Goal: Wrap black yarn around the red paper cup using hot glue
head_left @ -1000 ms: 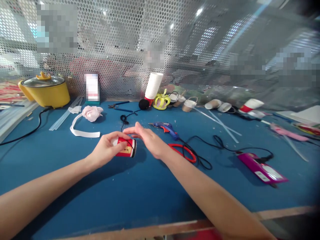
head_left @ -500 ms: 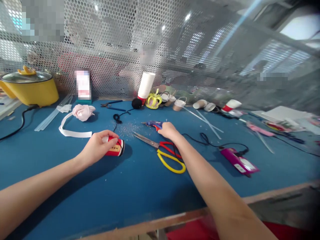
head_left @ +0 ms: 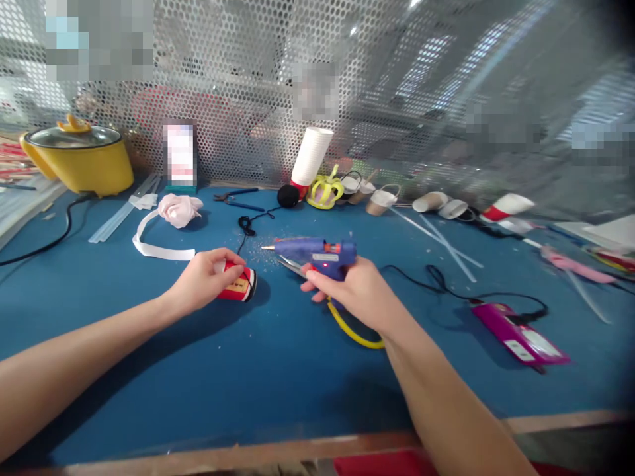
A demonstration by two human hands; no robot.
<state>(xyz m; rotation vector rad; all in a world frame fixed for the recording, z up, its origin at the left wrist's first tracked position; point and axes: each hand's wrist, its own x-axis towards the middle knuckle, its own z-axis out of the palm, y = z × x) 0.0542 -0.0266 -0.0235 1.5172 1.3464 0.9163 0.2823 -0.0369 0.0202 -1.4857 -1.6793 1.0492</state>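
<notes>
Glue gun (head_left: 317,254), blue, was gripped in the right hand (head_left: 360,291) and held low over the blue tabletop (head_left: 278,370), nozzle pointing left toward the small red cup (head_left: 238,284) that lay on its side with the left hand (head_left: 203,284) curled over it. Likely risks: hot tip could catch the left fingers just beside the cup, or its black cord (head_left: 446,284) could snag and drag. Scissors (head_left: 347,327) sat mostly hidden under the right hand, and the black string (head_left: 248,225) on the cup was hard to make out.
</notes>
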